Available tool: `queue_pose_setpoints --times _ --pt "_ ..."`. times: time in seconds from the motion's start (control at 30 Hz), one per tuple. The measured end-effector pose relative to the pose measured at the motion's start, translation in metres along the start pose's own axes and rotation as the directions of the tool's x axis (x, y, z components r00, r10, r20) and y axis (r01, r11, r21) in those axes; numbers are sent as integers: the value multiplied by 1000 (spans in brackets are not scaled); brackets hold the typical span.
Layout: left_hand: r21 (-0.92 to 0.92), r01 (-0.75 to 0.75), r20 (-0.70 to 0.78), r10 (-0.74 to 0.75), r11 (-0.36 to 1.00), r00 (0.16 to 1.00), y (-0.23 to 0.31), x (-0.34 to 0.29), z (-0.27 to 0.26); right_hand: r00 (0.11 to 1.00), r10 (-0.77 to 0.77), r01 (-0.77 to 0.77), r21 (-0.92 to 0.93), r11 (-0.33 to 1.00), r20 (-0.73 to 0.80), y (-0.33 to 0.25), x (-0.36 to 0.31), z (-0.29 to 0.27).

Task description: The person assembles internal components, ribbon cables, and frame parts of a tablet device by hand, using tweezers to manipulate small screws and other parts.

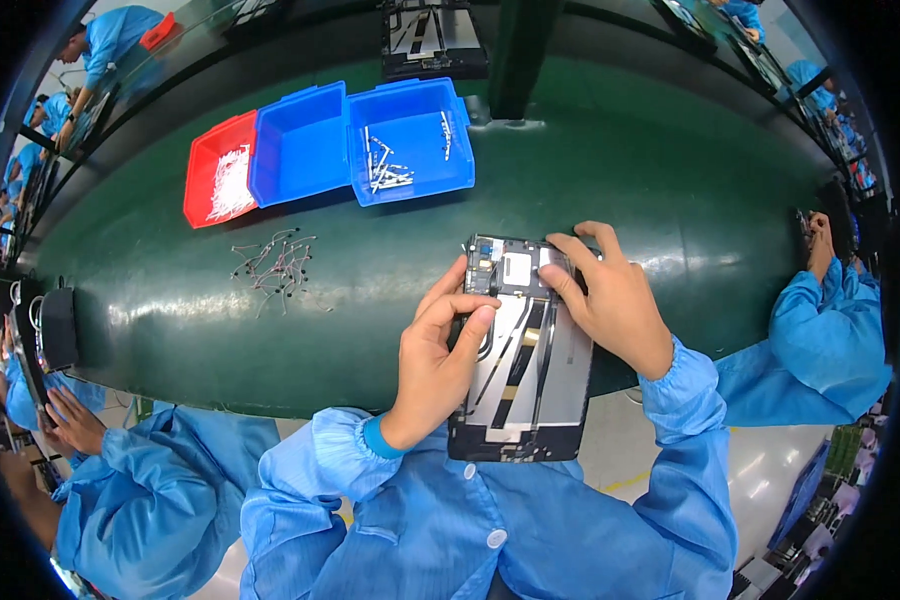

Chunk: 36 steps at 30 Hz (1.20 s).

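While gripping a tablet-like device [518,372] with the right hand [605,290] across the near edge of the bench [710,280], has its far end over the green surface and its near end out past the edge. Presses the right thumb on the exposed inside, with the other right fingers bent about the far right corner. Holds the thumb and forefinger of the left hand [438,350] nearly tip to tip over the left side (cannot tell whether closed on something small). Shows, toward the far edge, a joined row of a red bin [199,185] with thin white pieces [232,185], a middle blue bin [300,150] and a right blue bin [400,120] with black-and-white strips [390,178]. Has tangled wires [278,265] between bins and near edge, on the left half. Includes a dark post [518,60] near the far edge, and a co-worker's sleeve [825,325] by the right end.
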<state>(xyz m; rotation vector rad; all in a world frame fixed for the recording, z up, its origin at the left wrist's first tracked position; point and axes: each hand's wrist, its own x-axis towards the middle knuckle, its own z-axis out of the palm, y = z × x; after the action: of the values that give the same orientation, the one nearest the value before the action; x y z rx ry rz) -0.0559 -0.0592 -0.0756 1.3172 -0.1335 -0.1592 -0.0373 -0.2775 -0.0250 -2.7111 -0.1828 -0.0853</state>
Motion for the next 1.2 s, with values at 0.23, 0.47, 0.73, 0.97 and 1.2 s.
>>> queue_pose_setpoints --times 0.23,0.47,0.73,0.97,1.2 --pt "195 -172 -49 184 966 982 21 13 -24 981 45 -41 28 999 -187 -31 4 -14" --pt "-53 -109 60 112 993 992 33 15 -24 990 -132 122 776 619 -50 -70 -1 5" --pt "583 -388 -30 496 714 868 27 9 -26 942 -171 326 663 673 -289 -70 -1 23" --pt "733 -462 103 590 499 801 28 9 -22 935 -188 346 647 680 -302 -61 5 33" --pt "306 357 78 -397 883 915 36 23 -48 972 -228 216 630 746 -63 -44 7 35"
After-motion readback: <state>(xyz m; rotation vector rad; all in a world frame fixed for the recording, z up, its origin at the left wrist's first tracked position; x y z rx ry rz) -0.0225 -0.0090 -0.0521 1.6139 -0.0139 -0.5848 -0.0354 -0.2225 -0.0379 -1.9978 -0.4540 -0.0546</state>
